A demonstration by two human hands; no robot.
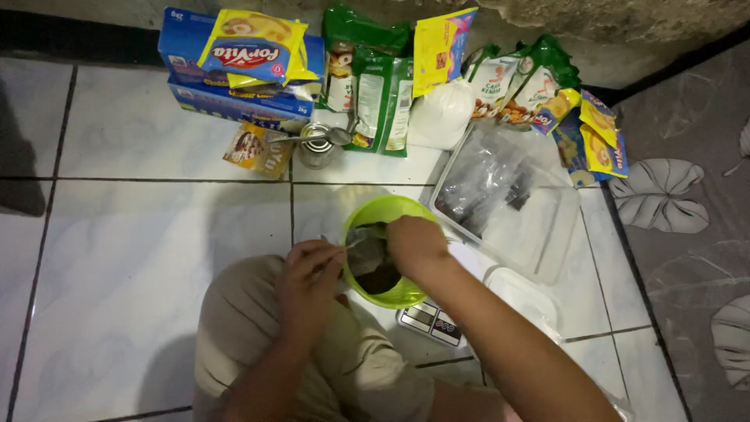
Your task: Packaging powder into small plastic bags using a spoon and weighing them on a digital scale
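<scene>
A lime green bowl (388, 209) sits on a small digital kitchen scale (430, 322) on the white tiled floor. Dark powder lies in the bowl's bottom. My right hand (416, 244) reaches over the bowl's rim and holds a clear plastic packet (367, 252) of dark powder tipped into it. My left hand (309, 275) pinches the packet's other edge just left of the bowl. My bent knee in beige trousers (234, 312) is below the hands.
A clear plastic tub (539, 234) with dark packets stands right of the bowl, its lid (525, 297) nearer me. Along the wall lie a blue box (226, 98), yellow and green packets (375, 86), a white flour bag (439, 113), and an open tin (316, 144) with a spoon.
</scene>
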